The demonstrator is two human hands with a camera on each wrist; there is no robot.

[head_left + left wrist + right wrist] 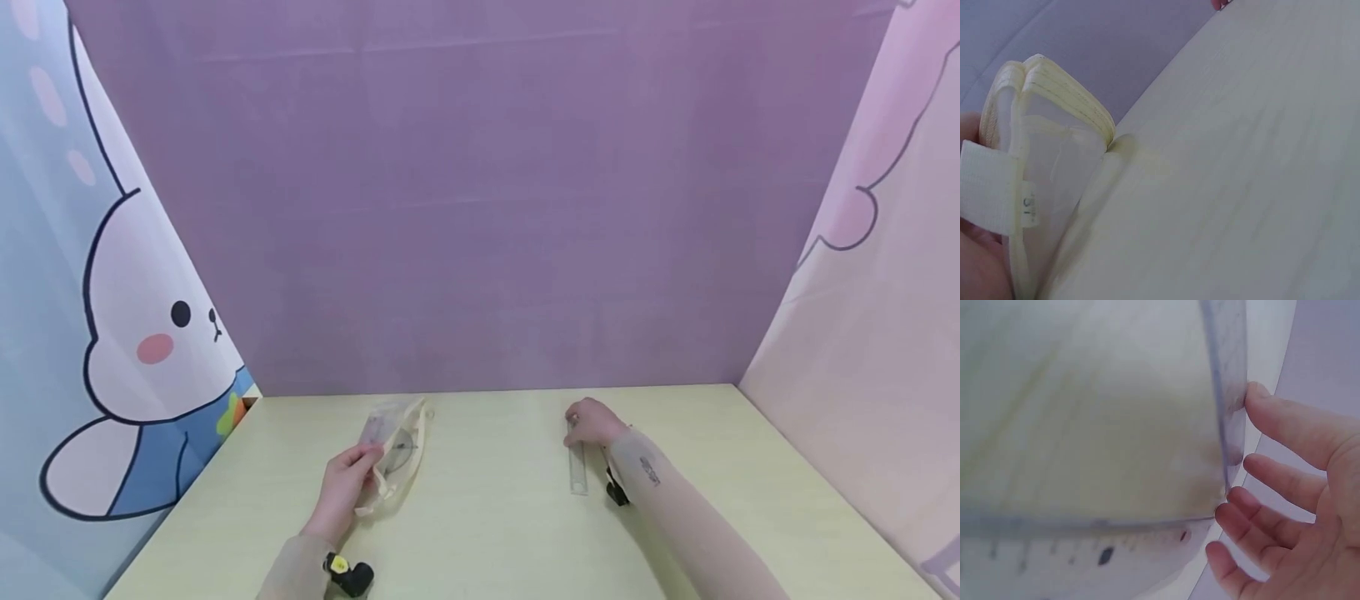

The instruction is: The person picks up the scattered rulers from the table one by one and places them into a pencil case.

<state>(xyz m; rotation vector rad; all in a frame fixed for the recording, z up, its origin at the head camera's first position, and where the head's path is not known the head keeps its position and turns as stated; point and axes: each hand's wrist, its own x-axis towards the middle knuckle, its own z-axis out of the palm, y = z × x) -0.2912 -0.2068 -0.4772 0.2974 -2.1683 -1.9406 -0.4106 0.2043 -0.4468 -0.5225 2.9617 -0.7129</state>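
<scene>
My left hand grips a see-through mesh pouch with cream edging, at the left of the table. A rounded clear shape shows through it; its kind I cannot tell. In the left wrist view, a zipper edge and a white fabric tab are visible on the pouch. At the far right, my right hand holds the far end of a clear ruler. The right wrist view shows my thumb and fingertips at the edge of clear plastic, with tick marks along its lower side.
The pale wooden table ends at a purple backdrop. A curtain with a cartoon rabbit hangs at the left, a pink and white one at the right. Small black devices are strapped to both wrists.
</scene>
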